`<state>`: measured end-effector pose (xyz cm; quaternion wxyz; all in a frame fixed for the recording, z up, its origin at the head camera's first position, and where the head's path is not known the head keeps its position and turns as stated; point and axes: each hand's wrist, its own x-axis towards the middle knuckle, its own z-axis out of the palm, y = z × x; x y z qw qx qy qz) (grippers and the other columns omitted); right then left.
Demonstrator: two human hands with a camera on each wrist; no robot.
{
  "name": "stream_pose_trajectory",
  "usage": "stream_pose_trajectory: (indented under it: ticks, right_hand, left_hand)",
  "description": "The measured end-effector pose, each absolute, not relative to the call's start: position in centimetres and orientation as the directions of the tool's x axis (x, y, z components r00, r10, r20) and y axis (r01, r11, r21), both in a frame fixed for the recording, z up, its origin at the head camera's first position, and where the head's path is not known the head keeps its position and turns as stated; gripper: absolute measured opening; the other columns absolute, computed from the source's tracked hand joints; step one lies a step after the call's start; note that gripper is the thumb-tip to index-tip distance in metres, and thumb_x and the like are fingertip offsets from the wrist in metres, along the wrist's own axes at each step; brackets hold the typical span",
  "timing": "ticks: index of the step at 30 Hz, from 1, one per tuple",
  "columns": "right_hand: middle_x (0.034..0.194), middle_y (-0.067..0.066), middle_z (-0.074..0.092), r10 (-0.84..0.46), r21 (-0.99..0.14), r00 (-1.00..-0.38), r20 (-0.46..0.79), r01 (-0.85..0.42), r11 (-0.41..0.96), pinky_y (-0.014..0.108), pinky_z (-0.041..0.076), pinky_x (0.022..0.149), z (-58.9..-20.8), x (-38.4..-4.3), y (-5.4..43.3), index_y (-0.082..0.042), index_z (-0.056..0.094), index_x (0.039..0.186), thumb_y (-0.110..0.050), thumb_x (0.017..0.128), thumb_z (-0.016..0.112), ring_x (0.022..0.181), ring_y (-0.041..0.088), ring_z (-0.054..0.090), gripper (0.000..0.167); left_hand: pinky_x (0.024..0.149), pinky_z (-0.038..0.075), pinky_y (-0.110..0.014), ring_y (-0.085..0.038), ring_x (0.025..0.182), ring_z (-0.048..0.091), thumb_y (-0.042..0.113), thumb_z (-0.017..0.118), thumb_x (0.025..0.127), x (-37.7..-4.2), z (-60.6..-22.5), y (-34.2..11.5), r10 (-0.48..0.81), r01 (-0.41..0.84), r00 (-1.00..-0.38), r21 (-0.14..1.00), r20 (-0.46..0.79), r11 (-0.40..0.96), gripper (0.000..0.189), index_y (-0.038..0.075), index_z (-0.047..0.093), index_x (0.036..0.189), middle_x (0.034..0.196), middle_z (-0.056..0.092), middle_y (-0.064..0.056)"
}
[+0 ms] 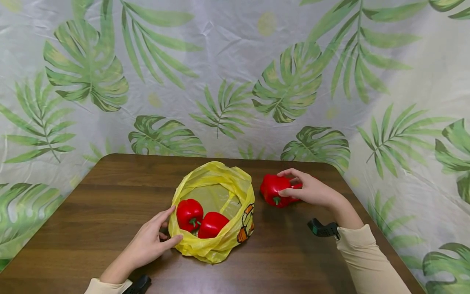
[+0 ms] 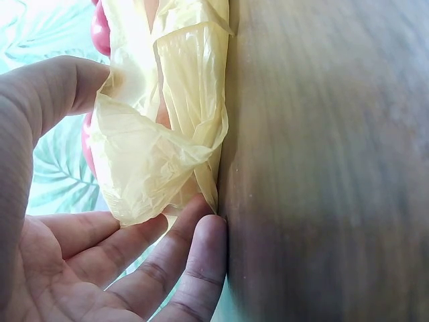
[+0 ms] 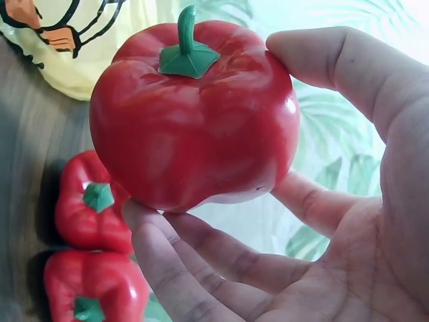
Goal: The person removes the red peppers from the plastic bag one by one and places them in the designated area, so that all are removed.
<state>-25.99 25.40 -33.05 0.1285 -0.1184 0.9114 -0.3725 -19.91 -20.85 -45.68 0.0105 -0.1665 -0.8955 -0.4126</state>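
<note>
A yellow plastic bag [image 1: 211, 251] stands with its mouth wide apart, and two glossy red bell peppers, one at the left [image 1: 188, 212] and one at the front [image 1: 213, 225], lie inside. My left hand [image 1: 148, 241] touches the bag's left side, thumb at the rim and fingers loosely extended along the thin plastic. To the right of the bag, my right hand [image 1: 310, 190] pinches a red bell pepper [image 3: 194, 127] between thumb and fingers, its green stem showing. Beyond it in the right wrist view are two more red peppers, one upper [image 3: 94, 215] and one lower [image 3: 100, 278], partly hidden by my fingers.
Everything is on a dark brown wooden table [image 1: 121, 192]. A leaf-patterned cloth [image 1: 227, 61] hangs behind its far edge. Black and orange print [image 1: 247, 222] marks the bag's right side. Black wrist devices [image 1: 323, 228] are worn on both arms.
</note>
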Motion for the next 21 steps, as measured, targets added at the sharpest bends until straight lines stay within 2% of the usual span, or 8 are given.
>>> stream_pose_trajectory:
  ticks: [9, 21]
  right_hand:
    - [0.143, 0.023, 0.061, -0.314, -0.713, -0.937, -0.153, -0.116, 0.691, 0.040, 0.064, 0.091, -34.0, -25.3, 26.4, -0.015, 0.050, 0.152, -0.035, 0.098, 0.077, 0.124, 0.034, 0.061, 0.063]
    - [0.143, 0.024, 0.059, -0.333, -0.726, -0.927, -0.174, -0.107, 0.679, 0.043, 0.064, 0.094, -35.0, -25.0, 27.0, -0.012, 0.052, 0.149, -0.033, 0.097, 0.078, 0.125, 0.033, 0.059, 0.061]
  left_hand:
    - [0.076, 0.059, -0.019, -0.023, 0.107, 0.070, 0.037, 0.085, 0.093, -19.9, -45.6, -20.9, 0.293, 0.303, -0.945, 0.739, 0.148, 0.602, 0.088, 0.000, 0.044, 0.162, 0.154, 0.057, -0.023]
    - [0.076, 0.059, -0.018, -0.024, 0.109, 0.069, 0.036, 0.085, 0.093, -19.9, -45.7, -21.0, 0.295, 0.306, -0.944, 0.737, 0.151, 0.603, 0.087, 0.000, 0.044, 0.161, 0.153, 0.057, -0.023]
